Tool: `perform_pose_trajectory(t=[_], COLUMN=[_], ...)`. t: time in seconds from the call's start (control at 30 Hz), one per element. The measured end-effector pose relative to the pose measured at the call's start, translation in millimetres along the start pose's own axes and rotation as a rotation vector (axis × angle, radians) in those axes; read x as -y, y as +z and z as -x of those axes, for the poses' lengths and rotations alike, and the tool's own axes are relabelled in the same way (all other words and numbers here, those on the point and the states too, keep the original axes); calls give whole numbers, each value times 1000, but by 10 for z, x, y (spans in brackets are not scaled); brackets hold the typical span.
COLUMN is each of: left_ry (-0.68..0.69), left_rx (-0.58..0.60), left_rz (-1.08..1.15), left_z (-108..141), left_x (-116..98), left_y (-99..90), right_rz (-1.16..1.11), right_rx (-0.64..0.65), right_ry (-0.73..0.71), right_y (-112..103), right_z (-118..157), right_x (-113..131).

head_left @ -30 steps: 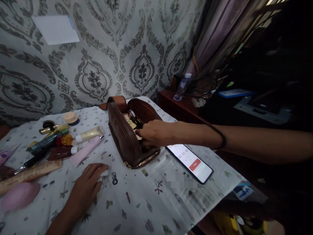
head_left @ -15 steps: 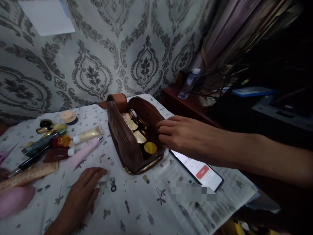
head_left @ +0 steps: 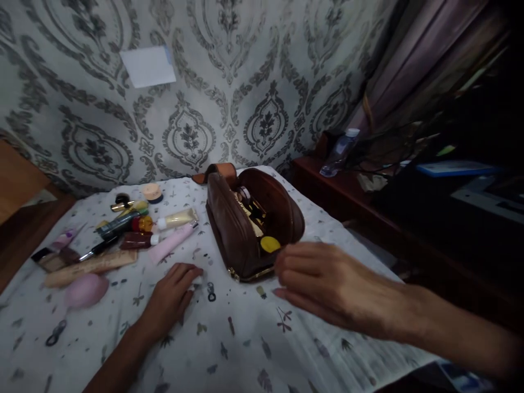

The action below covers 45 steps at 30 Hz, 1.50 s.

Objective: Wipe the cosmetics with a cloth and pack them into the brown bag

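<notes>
A brown zip-up toiletry bag [head_left: 231, 229] lies open on the patterned cloth. Inside it I see a round yellow lid [head_left: 270, 244] and several gold-topped items, partly hidden by the wall. My right hand [head_left: 315, 278] is at the bag's front right corner. Its fingers are bent and pressed together; what they pinch, if anything, is hidden. My left hand [head_left: 174, 292] rests on the cloth left of the bag, fingers curled. Something small and whitish shows at its fingertips, too unclear to name. A pink tube [head_left: 172, 243] lies just beyond that hand.
Cosmetics spread over the left: a cream tube [head_left: 178, 218], a dark red bottle [head_left: 137, 240], a beige tube [head_left: 92, 266], a pink sponge [head_left: 87, 290] and a round jar [head_left: 152, 192]. A clear bottle [head_left: 339, 153] stands on the dark red furniture [head_left: 311, 174] at right.
My right hand has moved from the bag's right side towards its front corner. The phone is now hidden behind my hand and arm. The view has shifted left; my left hand stays on the cloth.
</notes>
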State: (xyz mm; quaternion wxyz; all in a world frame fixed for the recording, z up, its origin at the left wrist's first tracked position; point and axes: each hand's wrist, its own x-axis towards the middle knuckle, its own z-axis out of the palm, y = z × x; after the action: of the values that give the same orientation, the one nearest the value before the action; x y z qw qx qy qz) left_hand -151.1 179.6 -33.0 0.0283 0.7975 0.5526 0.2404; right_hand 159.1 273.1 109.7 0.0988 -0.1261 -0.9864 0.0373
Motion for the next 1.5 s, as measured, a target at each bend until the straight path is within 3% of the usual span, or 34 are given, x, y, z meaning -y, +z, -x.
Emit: perform_pose_trajectory(t=[0.07, 0.23, 0.33, 0.4, 0.47, 0.6, 0.67, 0.77, 0.93, 1.07, 1.2, 1.3, 1.5], left_ry=[4, -16, -34, -47, -46, -41, -49, -54, -89, -164, -270, -324, -355], left_rx=[6, 26, 14, 10, 24, 75, 88, 99, 26, -81, -188, -266, -345], left_rz=[2, 22, 17, 13, 9, -24, -46, -67, 26, 98, 89, 88, 93], left_z=[-3, 1, 2, 2, 0, 0, 1, 2, 9, 20, 30, 39, 47], left_x=[-13, -31, -19, -18, -26, -48, -54, -53, -11, 83, 212, 293, 349], left_y=[-6, -5, -6, -19, -44, -97, -112, -112, -65, -53, -123, -216, -336], right_rz=[-79, -324, -397, -384, -358, -321, -299, -344, -540, -820, -1102, -1115, -964], right_rx=[-29, -98, -215, -315, -403, -608, -670, -612, -439, -432, -472, -456, -346], right_ry=[-56, -29, -31, -63, -59, 199, 315, 287, 189, 334, 492, 518, 388], right_y=[218, 901, 1128, 1078, 875, 352, 221, 302, 883, 1309, 1594, 1756, 1868], right_z=[-44, -343, -573, -669, -693, -622, -592, -612, -872, -1203, -1463, -1527, -1464], right_x=[156, 407, 480, 480, 429, 267, 251, 372, 665, 676, 619, 627, 652])
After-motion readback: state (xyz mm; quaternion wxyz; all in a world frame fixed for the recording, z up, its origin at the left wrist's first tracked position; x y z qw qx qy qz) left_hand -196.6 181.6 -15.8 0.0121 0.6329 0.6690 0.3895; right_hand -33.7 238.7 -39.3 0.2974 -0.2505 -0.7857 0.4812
